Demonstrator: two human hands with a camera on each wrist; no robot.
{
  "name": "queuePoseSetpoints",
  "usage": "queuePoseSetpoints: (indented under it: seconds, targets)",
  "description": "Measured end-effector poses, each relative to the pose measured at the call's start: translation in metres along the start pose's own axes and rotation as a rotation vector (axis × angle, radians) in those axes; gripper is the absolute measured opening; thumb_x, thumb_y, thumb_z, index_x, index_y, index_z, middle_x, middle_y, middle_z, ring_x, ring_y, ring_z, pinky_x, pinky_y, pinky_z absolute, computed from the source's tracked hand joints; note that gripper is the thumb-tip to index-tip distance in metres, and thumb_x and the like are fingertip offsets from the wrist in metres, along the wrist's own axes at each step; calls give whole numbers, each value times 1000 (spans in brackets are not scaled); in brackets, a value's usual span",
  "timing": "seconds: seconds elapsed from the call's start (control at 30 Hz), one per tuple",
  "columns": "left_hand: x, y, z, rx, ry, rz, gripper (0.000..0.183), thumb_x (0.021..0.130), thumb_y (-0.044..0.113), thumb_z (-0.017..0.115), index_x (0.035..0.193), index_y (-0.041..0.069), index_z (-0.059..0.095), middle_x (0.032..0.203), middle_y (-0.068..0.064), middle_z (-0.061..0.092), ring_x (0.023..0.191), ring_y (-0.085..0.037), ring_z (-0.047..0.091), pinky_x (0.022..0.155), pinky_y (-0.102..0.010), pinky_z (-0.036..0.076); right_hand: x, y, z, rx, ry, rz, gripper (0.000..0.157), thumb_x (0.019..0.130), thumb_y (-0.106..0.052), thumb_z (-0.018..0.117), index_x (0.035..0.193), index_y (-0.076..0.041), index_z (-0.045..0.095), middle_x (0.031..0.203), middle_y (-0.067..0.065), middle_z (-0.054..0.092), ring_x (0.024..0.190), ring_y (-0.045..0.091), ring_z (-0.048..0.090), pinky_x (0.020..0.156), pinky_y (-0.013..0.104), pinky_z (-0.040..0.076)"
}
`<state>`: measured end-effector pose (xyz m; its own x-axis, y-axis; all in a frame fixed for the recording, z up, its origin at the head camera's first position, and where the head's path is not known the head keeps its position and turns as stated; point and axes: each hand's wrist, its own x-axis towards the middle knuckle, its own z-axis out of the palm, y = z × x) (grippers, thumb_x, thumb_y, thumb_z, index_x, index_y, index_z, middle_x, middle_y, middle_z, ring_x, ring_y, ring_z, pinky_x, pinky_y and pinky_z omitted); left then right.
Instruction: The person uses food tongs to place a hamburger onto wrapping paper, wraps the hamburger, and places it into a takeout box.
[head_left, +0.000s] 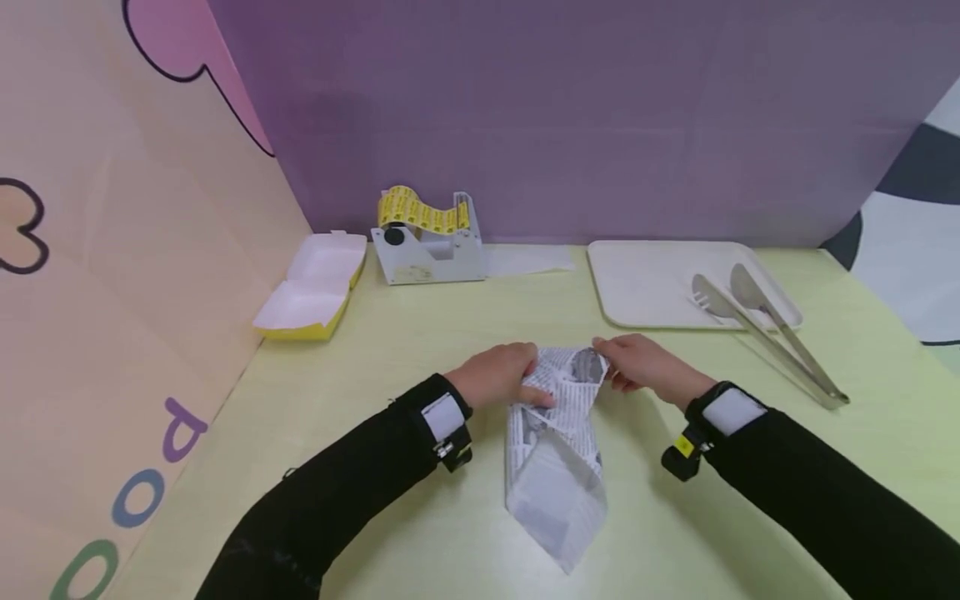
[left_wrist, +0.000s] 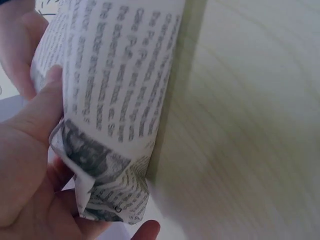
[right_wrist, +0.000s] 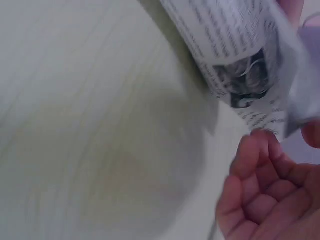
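Note:
A newsprint-patterned paper wrapper (head_left: 562, 417) lies lengthwise on the table, folded round so that its pointed, plainer end faces me. My left hand (head_left: 498, 375) grips its far left side, thumb on top. In the left wrist view, the fingers of that hand (left_wrist: 30, 150) curl round behind the crumpled far end of the printed paper (left_wrist: 120, 100). At the far right corner, my right hand (head_left: 651, 365) pinches the paper's edge. The right wrist view has the right hand's fingertips (right_wrist: 260, 142) right at that corner, with the thumb on the other side. Whatever the wrapper holds is hidden.
An open yellow-and-white takeaway box (head_left: 318, 279) stands at the back left. Beside it is a dispenser (head_left: 431, 258) with a roll of yellow labels (head_left: 420, 212). Metal serving tongs (head_left: 780, 333) lie partly on a white tray (head_left: 645, 283) at the right. A purple wall (head_left: 562, 125) closes the back.

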<state>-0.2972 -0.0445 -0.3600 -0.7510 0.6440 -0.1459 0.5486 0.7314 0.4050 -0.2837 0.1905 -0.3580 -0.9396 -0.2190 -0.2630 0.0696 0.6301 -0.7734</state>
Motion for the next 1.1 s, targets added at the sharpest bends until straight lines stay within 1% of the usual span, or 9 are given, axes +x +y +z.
queuePoseSetpoints:
  seconds: [0.1,0.23,0.4,0.5,0.73,0.8,0.93,1.03,1.1]
  targets:
    - [-2,-2,-3,5,-19,-7,46,82,47,74,90,11,47,78,1,43,72,-14,45,61,-23,33,-14,-10,-2,-198,115,-188,29,102,-26,49,100,1,60,88,10,62,74,17,59,65,33,48]
    - [-1,-2,-6,51,-29,-12,47,81,50,74,90,12,48,78,1,45,73,-14,47,62,-23,33,-34,-15,4,-425,242,-463,9,94,-10,61,101,-3,62,87,5,64,74,14,57,63,31,48]
    - [2,-1,-8,98,-32,-7,49,79,52,76,90,12,51,79,1,50,72,-14,48,61,-24,36,-57,-7,26,-717,249,-853,22,80,-3,74,98,-8,63,90,-2,60,78,10,58,66,29,51]
    - [3,0,-10,103,-42,-8,48,79,51,77,90,11,52,79,1,50,72,-14,48,60,-23,36,-69,-1,37,-840,184,-1009,31,71,-2,79,97,-10,64,92,-2,58,80,11,57,69,30,51]
    - [2,0,-10,135,-42,-8,49,78,53,76,88,12,51,78,2,49,71,-13,47,58,-23,35,-94,0,57,-976,-60,-1153,43,66,-26,87,102,-19,64,100,-6,53,89,11,48,76,29,46]
    - [2,0,-10,146,-37,-10,49,78,53,77,86,13,51,77,3,48,70,-13,47,58,-23,35,-98,-1,64,-1045,-88,-1192,40,68,-32,86,100,-21,64,98,-7,53,88,11,47,77,29,43]
    - [3,1,-10,172,-33,-11,50,76,55,77,85,13,51,76,4,47,69,-12,45,57,-23,34,-100,-2,74,-1185,-82,-1236,23,79,-29,77,94,-20,62,90,-9,53,80,11,42,73,27,37]
    - [4,2,-12,194,-38,-12,51,75,57,77,84,14,51,75,4,47,68,-12,46,56,-23,34,-99,-2,75,-1231,-90,-1218,16,84,-24,73,94,-20,61,88,-9,54,77,10,41,71,26,35]
    - [5,2,-12,204,-45,-13,51,75,58,76,83,14,51,75,4,48,68,-11,46,56,-23,34,-100,-2,74,-1250,-115,-1196,20,83,-24,74,97,-20,60,91,-9,54,79,10,43,72,26,36]
